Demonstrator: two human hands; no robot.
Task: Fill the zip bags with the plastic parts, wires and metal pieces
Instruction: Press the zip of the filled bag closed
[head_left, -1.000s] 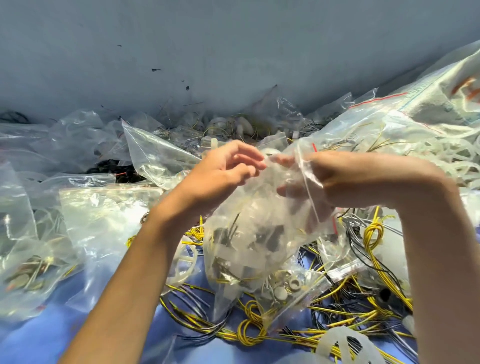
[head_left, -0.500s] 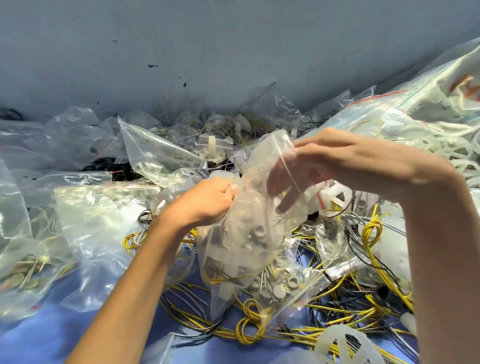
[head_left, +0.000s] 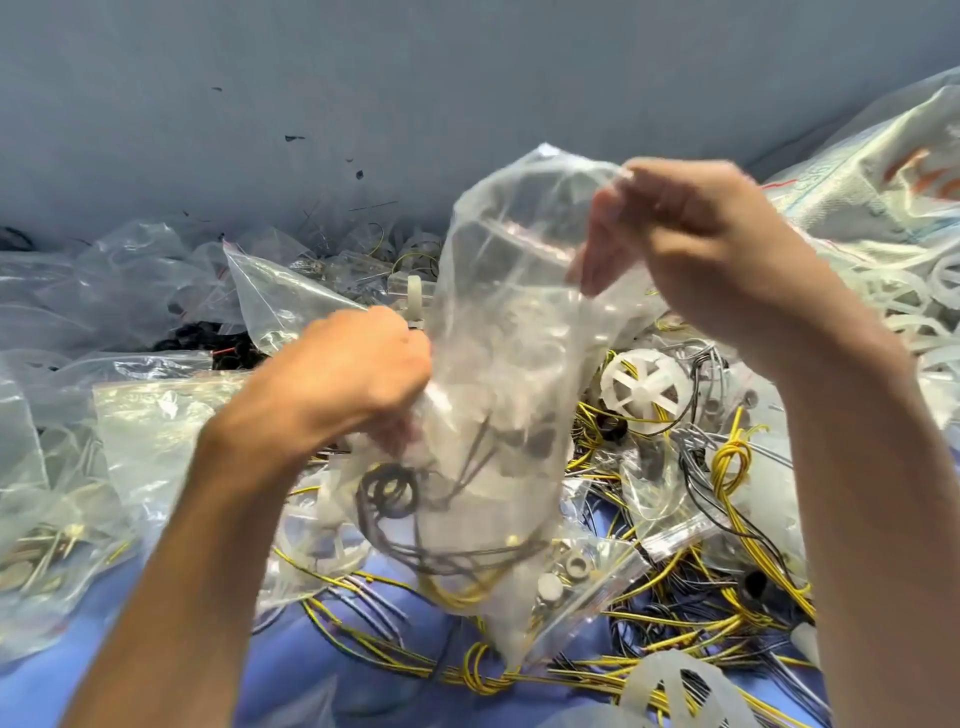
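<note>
Nearest me both forearms are cut off by the bottom of the frame, and a pale plastic ring (head_left: 670, 686) at the near edge of the blue surface (head_left: 332, 670) shows only in part. Yellow wires (head_left: 727, 467) tangle across that surface, half buried under a small bag (head_left: 587, 571) of white parts. Above them I see the zip bag (head_left: 509, 364) held up in the air. My left hand (head_left: 353, 384) is curled tight on its side and my right hand (head_left: 691, 249) pinches its top edge. The bag is blurred. I can make out dark wire loops and some yellow wire low inside, but not the pale pieces. A white spoked wheel (head_left: 647, 387) lies just behind it. More clear bags (head_left: 156, 431) crowd the left edge, their contents unclear, and a big printed sack (head_left: 883, 171) runs off the right. A grey-blue wall (head_left: 363, 104) with dark specks closes the far side.
</note>
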